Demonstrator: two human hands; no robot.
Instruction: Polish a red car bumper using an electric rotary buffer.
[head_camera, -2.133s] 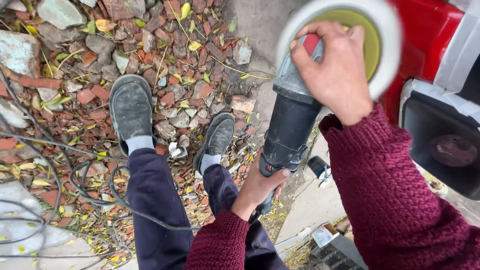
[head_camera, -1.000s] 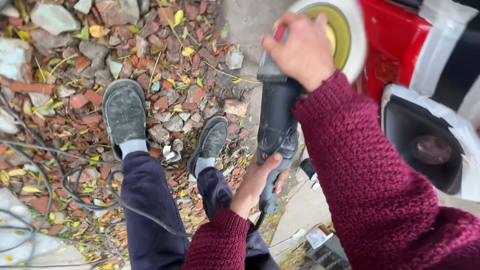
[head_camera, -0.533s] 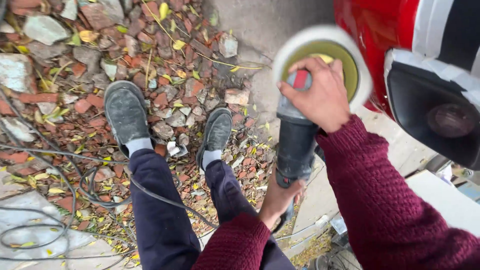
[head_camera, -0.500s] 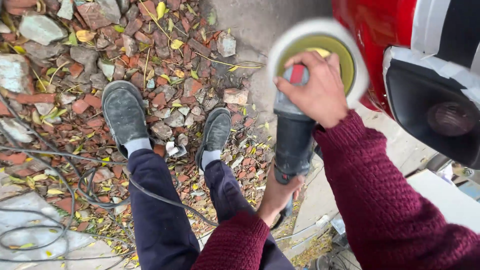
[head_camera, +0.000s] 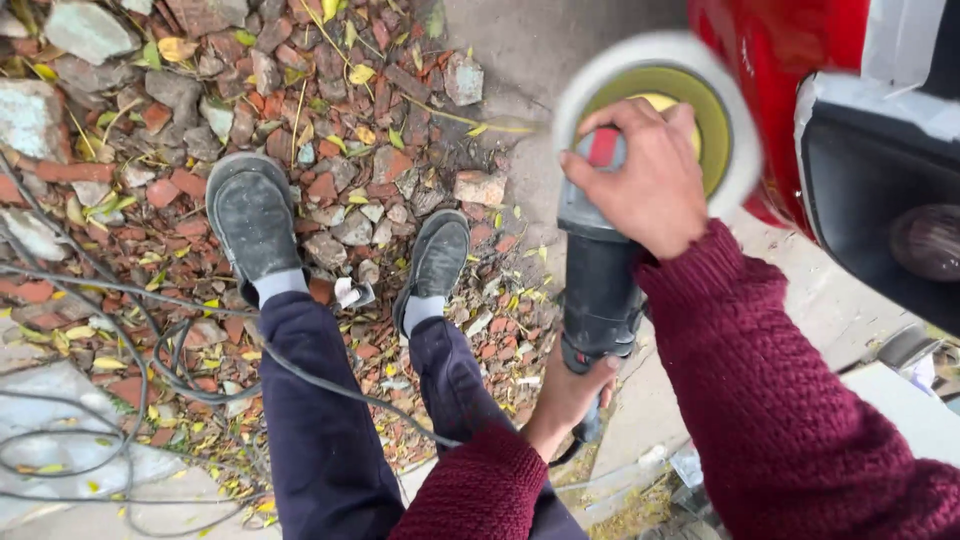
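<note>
Head view: right hand (head_camera: 640, 185) clamped over the head of a dark polisher (head_camera: 598, 285), fingers wrapped around its top. Left hand (head_camera: 570, 395) closed around the rear handle, low near the knees. The pad (head_camera: 720, 110), white rim and yellow-green centre, blurred, now sits against the red car panel (head_camera: 775, 60), beside a black lamp housing (head_camera: 880, 190). Two seconds back the tool was held further from the bodywork; since then it has swung in toward the panel. Judging by that, polishing is under way. Black cables (head_camera: 150, 350) trail over broken brick rubble (head_camera: 330, 110) by two grey shoes (head_camera: 255, 215).
</note>
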